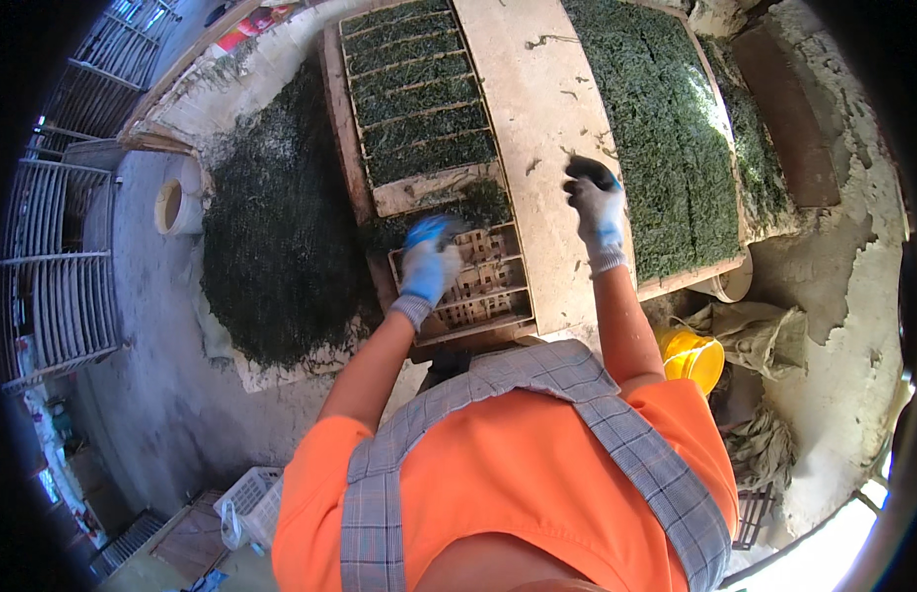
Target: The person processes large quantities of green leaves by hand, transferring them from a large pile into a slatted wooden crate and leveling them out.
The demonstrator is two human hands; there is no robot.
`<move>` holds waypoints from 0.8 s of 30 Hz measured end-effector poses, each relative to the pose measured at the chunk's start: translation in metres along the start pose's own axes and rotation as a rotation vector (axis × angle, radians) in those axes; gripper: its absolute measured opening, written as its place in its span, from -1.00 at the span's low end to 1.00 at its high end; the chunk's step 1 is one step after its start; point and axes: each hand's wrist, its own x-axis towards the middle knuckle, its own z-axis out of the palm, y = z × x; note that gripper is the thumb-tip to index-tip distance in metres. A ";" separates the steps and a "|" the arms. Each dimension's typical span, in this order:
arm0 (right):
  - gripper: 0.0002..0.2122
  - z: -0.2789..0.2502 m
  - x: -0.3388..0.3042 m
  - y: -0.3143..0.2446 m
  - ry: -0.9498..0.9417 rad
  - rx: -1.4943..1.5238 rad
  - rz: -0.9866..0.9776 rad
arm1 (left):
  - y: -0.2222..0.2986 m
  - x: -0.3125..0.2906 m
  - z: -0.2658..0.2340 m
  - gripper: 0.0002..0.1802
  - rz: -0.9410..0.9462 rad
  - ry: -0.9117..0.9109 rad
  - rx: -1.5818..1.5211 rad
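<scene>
Both my hands wear gloves with pale backs and blue and dark parts. My left hand (429, 264) is smeared by motion over the near end of a long wooden frame (382, 197), so its fingers cannot be made out. Beneath and beside it are bare lattice sections (483, 268) with crossbars, bordered by dark green shredded plant matter (483, 207). Farther along, the frame's sections are filled with the same green matter. My right hand (599, 202) hovers above or rests on a pale board (547, 128), fingers loosely curled and apart, with nothing visible in them.
Left of the frame lies a large dark green heap (281, 217). Right of the board, a wide bed of green matter (656, 138) fills another frame. A yellow bucket (693, 357), sacking (755, 335), a white bucket (177, 209), a white crate (253, 503) and barred racks (64, 266) stand around.
</scene>
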 end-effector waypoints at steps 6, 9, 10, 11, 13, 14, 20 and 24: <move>-0.67 0.020 -0.065 0.010 -0.407 -1.035 -0.622 | 0.009 0.003 0.006 -0.31 0.246 0.555 0.379; -0.67 0.036 -0.075 0.024 -0.847 -1.289 -0.830 | 0.007 0.020 0.004 -0.29 0.592 0.161 0.734; -0.68 0.030 -0.072 0.033 -0.882 -1.332 -0.918 | -0.004 0.020 0.005 -0.32 0.567 0.092 0.719; -0.70 0.021 -0.069 0.047 -0.917 -1.372 -1.008 | -0.018 0.018 0.003 -0.36 0.542 0.024 0.703; -0.72 0.021 -0.060 0.053 -0.956 -1.485 -0.911 | -0.018 0.001 -0.014 -0.41 0.491 -0.012 0.733; -0.73 0.030 -0.053 0.051 -0.965 -1.550 -0.728 | -0.028 -0.003 -0.012 -0.40 0.460 -0.043 0.771; -0.64 0.072 -0.025 0.040 -0.918 -0.398 -0.096 | -0.047 -0.016 0.004 -0.43 0.392 -0.004 0.645; -0.55 0.048 -0.038 0.038 -0.806 -1.223 -1.130 | -0.055 -0.017 -0.006 -0.43 0.450 0.113 0.553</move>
